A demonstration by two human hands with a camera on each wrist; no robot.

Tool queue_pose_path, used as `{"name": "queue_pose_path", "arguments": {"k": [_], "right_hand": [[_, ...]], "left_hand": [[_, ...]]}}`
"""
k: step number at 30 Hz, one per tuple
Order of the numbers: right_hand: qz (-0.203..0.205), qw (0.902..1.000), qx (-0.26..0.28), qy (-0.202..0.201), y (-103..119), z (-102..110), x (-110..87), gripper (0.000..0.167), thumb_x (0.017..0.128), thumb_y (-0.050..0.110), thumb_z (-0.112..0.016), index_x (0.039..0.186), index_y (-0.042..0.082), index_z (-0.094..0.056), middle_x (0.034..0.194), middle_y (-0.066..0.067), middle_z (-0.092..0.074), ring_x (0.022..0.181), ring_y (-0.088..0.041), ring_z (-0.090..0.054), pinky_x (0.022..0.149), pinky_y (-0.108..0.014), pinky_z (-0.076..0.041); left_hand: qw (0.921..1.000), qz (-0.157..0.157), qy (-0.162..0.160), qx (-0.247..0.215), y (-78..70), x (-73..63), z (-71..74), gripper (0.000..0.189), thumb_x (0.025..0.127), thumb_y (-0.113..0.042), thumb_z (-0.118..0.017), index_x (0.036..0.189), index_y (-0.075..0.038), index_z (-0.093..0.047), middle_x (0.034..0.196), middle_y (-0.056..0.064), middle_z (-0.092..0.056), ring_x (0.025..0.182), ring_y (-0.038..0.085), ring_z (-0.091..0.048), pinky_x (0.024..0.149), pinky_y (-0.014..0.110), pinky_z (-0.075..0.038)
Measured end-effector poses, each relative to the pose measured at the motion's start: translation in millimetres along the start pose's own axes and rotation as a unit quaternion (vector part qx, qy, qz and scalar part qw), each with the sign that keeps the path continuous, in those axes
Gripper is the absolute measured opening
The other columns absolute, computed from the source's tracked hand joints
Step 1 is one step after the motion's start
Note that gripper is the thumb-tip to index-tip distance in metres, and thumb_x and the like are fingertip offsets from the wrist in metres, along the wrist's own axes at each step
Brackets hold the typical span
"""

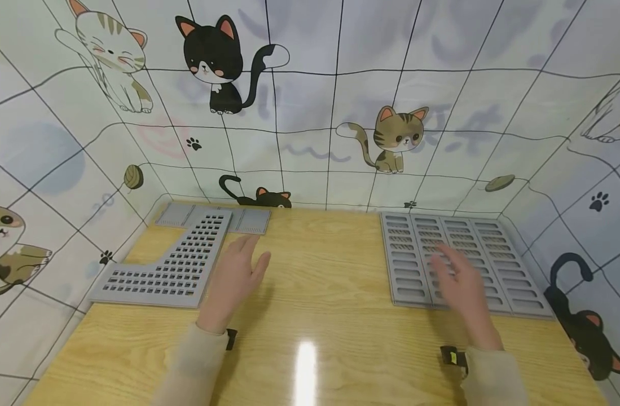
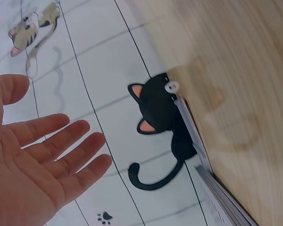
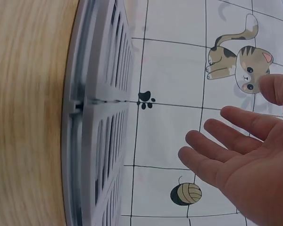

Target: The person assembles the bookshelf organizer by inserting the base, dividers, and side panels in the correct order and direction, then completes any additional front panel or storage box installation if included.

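My left hand is held above the table, just right of a grey perforated panel with a stepped, curved edge. In the left wrist view its fingers are relaxed and hold nothing. Behind that panel lie flat grey plates with fine slots. My right hand hovers over a grey slotted tray made of several long columns, covering part of it. The right wrist view shows loosely extended fingers, the palm bare, and the tray's edge apart from them.
A wooden table spans between the panel and the tray. A cat-printed, grid-lined backdrop rises behind and along both sides. Dark wrist straps show at the cuffs. Light glares off the table's front.
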State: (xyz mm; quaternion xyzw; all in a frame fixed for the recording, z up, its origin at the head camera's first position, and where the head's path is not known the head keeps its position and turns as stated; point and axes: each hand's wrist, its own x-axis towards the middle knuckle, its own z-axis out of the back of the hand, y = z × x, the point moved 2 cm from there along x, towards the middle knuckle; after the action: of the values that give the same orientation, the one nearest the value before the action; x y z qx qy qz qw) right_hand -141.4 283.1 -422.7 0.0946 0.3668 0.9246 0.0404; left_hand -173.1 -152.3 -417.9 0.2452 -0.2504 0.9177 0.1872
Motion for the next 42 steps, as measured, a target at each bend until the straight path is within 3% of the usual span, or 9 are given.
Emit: {"name": "queue_pose_path", "arguments": {"k": [8, 16, 20, 23, 26, 29, 33, 37, 42], "right_hand": [[-0.018, 0.9995, -0.015, -0.019, -18, 14, 6.1, 0.056, 0.113, 0.037, -0.038, 0.151, -0.003, -0.044, 0.157, -0.032, -0.037, 0.130, -0.059, -0.045, 0.103, -0.072, -0.040], [-0.064, 0.9954, -0.065, 0.029, -45, 30, 9.7, 0.063, 0.112, 0.042, -0.033, 0.157, -0.002, -0.035, 0.157, -0.038, -0.029, 0.123, -0.063, -0.047, 0.100, -0.076, -0.036], [-0.071, 0.9933, -0.086, 0.029, -59, 38, 9.9, 0.061, 0.112, 0.037, -0.035, 0.153, -0.008, -0.036, 0.152, -0.043, -0.032, 0.119, -0.064, -0.050, 0.095, -0.075, -0.042], [-0.082, 0.9913, -0.098, 0.030, -71, 44, 10.0, 0.062, 0.112, 0.036, -0.035, 0.151, -0.011, -0.035, 0.149, -0.045, -0.032, 0.120, -0.065, -0.048, 0.095, -0.075, -0.041], [-0.097, 0.9893, -0.105, 0.027, -82, 51, 9.2, 0.063, 0.112, 0.037, -0.036, 0.152, -0.012, -0.034, 0.150, -0.046, -0.030, 0.129, -0.066, -0.037, 0.102, -0.077, -0.032], [-0.103, 0.9880, -0.113, 0.019, -90, 57, 6.8, 0.062, 0.111, 0.036, -0.037, 0.150, -0.013, -0.036, 0.149, -0.046, -0.030, 0.131, -0.066, -0.033, 0.103, -0.077, -0.029], [-0.128, 0.9846, -0.118, 0.014, -95, 62, 4.3, 0.061, 0.110, 0.035, -0.037, 0.149, -0.013, -0.036, 0.149, -0.045, -0.030, 0.128, -0.064, -0.037, 0.102, -0.076, -0.032], [-0.173, 0.9775, -0.119, 0.017, -100, 67, 2.7, 0.066, 0.109, 0.038, -0.037, 0.152, -0.012, -0.031, 0.153, -0.044, -0.025, 0.135, -0.065, -0.029, 0.108, -0.074, -0.029], [-0.197, 0.9707, -0.135, 0.023, -108, 71, -0.3, 0.066, 0.107, 0.034, -0.038, 0.150, -0.016, -0.030, 0.150, -0.046, -0.026, 0.136, -0.065, -0.026, 0.111, -0.072, -0.026]], "left_hand": [[0.9985, -0.011, 0.042, -0.035, -38.5, 8.1, -19.1, 0.047, 0.103, -0.024, -0.065, 0.135, 0.010, -0.059, 0.130, 0.029, -0.064, 0.119, 0.044, -0.063, 0.097, 0.056, -0.054], [0.9933, -0.045, 0.090, -0.058, -82.3, 17.8, -40.9, 0.047, 0.104, -0.024, -0.062, 0.136, 0.010, -0.058, 0.129, 0.028, -0.064, 0.119, 0.042, -0.064, 0.098, 0.052, -0.055], [0.9892, -0.063, 0.118, -0.060, -105.0, 21.5, -53.9, 0.047, 0.105, -0.025, -0.060, 0.138, 0.008, -0.057, 0.130, 0.027, -0.064, 0.119, 0.040, -0.064, 0.098, 0.049, -0.055], [0.9869, -0.083, 0.130, -0.048, -121.1, 22.1, -66.6, 0.047, 0.104, -0.026, -0.061, 0.138, 0.007, -0.058, 0.129, 0.025, -0.065, 0.118, 0.037, -0.065, 0.099, 0.045, -0.055], [0.9836, -0.102, 0.146, -0.031, -137.3, 21.4, -79.8, 0.047, 0.104, -0.027, -0.062, 0.138, 0.006, -0.058, 0.128, 0.022, -0.067, 0.117, 0.034, -0.066, 0.100, 0.041, -0.055], [0.9796, -0.106, 0.168, -0.028, -151.3, 20.2, -91.0, 0.048, 0.103, -0.028, -0.062, 0.139, 0.004, -0.058, 0.129, 0.018, -0.067, 0.117, 0.031, -0.066, 0.101, 0.038, -0.054], [0.9759, -0.096, 0.193, -0.036, -163.7, 19.5, -100.8, 0.048, 0.102, -0.026, -0.063, 0.140, 0.002, -0.059, 0.128, 0.016, -0.068, 0.117, 0.028, -0.065, 0.101, 0.035, -0.053], [0.9739, -0.087, 0.208, -0.028, -171.5, 18.4, -109.9, 0.047, 0.100, -0.024, -0.064, 0.139, 0.002, -0.059, 0.127, 0.015, -0.068, 0.114, 0.027, -0.065, 0.099, 0.035, -0.053], [0.9713, -0.111, 0.210, -0.004, -180.0, 15.8, -121.5, 0.049, 0.098, -0.023, -0.067, 0.142, -0.005, -0.057, 0.109, 0.008, -0.070, 0.099, 0.021, -0.064, 0.088, 0.032, -0.053]]}}
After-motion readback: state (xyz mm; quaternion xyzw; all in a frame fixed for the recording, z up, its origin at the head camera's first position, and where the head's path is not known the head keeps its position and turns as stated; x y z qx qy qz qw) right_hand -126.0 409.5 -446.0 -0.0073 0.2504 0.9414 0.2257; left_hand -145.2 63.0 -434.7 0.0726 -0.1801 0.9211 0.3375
